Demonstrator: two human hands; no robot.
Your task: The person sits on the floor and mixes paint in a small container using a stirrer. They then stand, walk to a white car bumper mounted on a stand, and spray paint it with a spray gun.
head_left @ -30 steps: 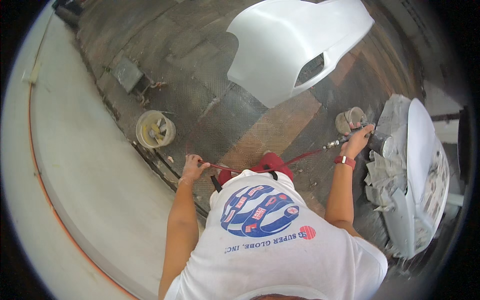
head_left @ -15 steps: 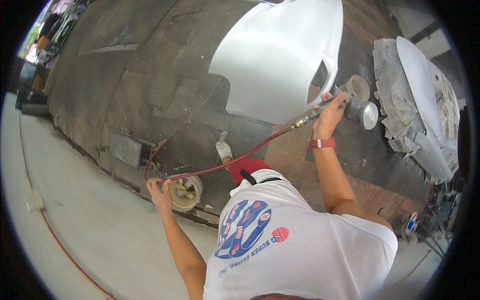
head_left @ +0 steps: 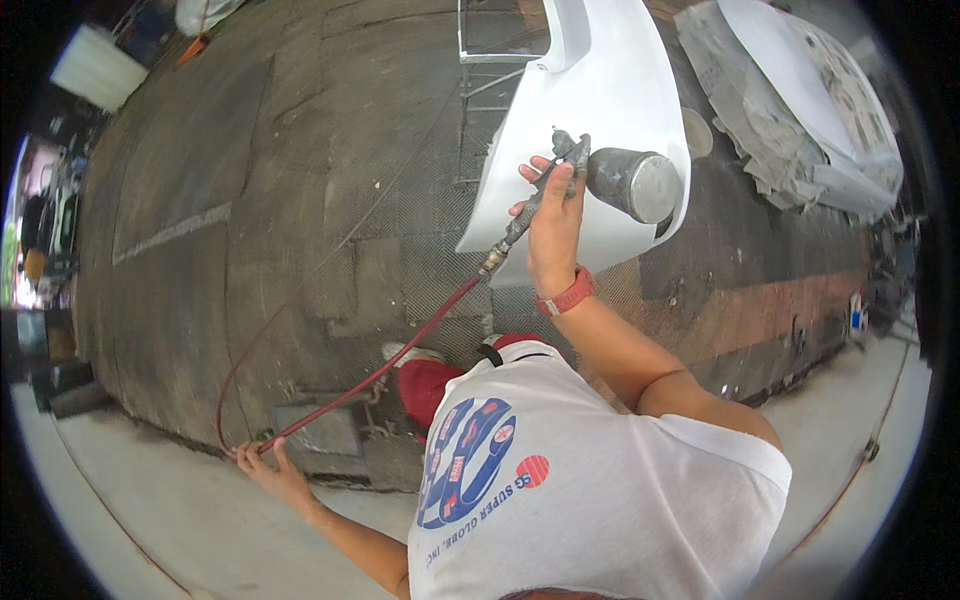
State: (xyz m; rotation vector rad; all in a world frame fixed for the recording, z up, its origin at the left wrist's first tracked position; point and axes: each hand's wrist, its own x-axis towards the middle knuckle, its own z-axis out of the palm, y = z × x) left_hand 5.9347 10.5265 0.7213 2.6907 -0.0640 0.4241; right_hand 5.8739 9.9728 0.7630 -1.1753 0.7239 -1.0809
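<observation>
My right hand (head_left: 553, 222) is raised and grips a spray gun (head_left: 560, 165) with a round metal cup (head_left: 634, 184) on its side. The gun sits right in front of a white car body panel (head_left: 590, 90) propped on a metal stand (head_left: 490, 80). A red air hose (head_left: 400, 355) runs from the gun's handle down and to the left. My left hand (head_left: 268, 470) is stretched out low at the left and holds that hose near the floor. I wear a white printed shirt, red trousers and a red wristband.
A second white panel wrapped in masking paper (head_left: 800, 100) lies at the upper right. The floor is dark, worn and patched, with a pale concrete strip along the bottom edge. A white box (head_left: 97, 66) stands far upper left. Clutter lines the left rim.
The view has swung so the white panel is now straight ahead. My right hand has brought the spray gun up close to the panel. My left hand still trails the hose, lower left.
</observation>
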